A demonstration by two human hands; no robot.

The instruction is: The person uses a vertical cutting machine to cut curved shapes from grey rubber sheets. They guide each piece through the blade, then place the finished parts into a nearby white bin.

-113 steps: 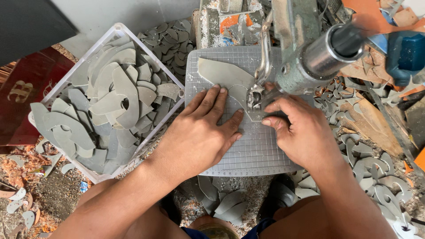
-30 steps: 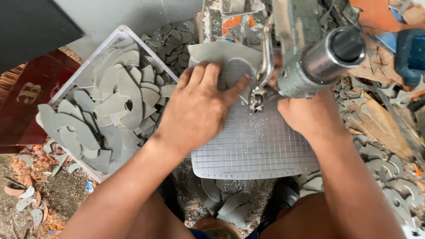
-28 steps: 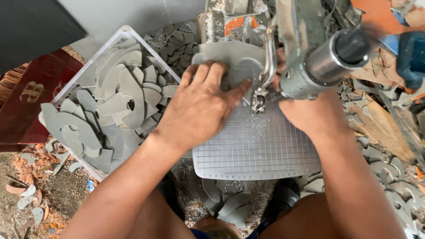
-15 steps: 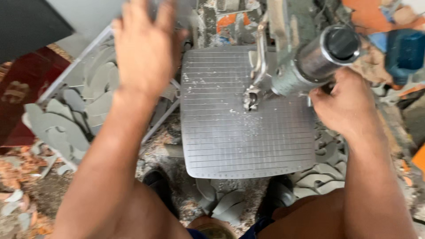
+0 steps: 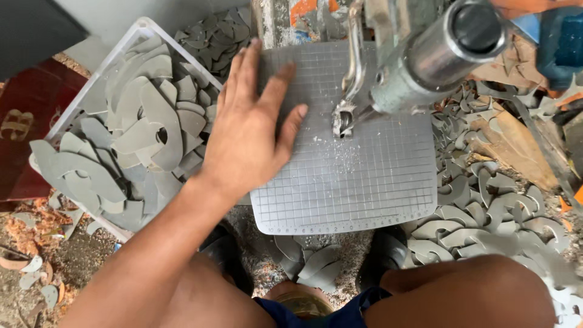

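Now the left hand (image 5: 246, 136) lies flat, fingers spread and gripping nothing, across the left edge of the grey gridded table (image 5: 364, 188) of a small cutting machine. Its fingertips (image 5: 299, 112) stop just short of the blade guide (image 5: 343, 121), which stands in a scatter of pale dust. The right hand is out of sight below the frame; only a bare arm or knee (image 5: 473, 291) shows at the lower right, so I cannot tell what its grip is doing.

Nearest the left hand, just beside its wrist, sits a white plastic crate (image 5: 136, 33) heaped with grey cut-out pieces (image 5: 143, 124), curved and hooked in outline. They look like thin sheet stock: light, fairly stiff yet a little bendable, dull-surfaced rather than slippery, and not fragile. I would judge one is best lifted by pinching a broad flat lobe near the middle, as the narrow hooked ends might flex or snag on neighbours in the pile. More grey offcuts (image 5: 486, 206) litter the floor to the right of the table and below its front edge.

As for signs, a dark red board (image 5: 24, 127) with pale gold lettering lies at the far left, partly under the crate. A blue boxy thing (image 5: 562, 42) sits at the upper right corner, and an orange patch (image 5: 303, 9) shows behind the machine's silver cylinder (image 5: 449, 51).
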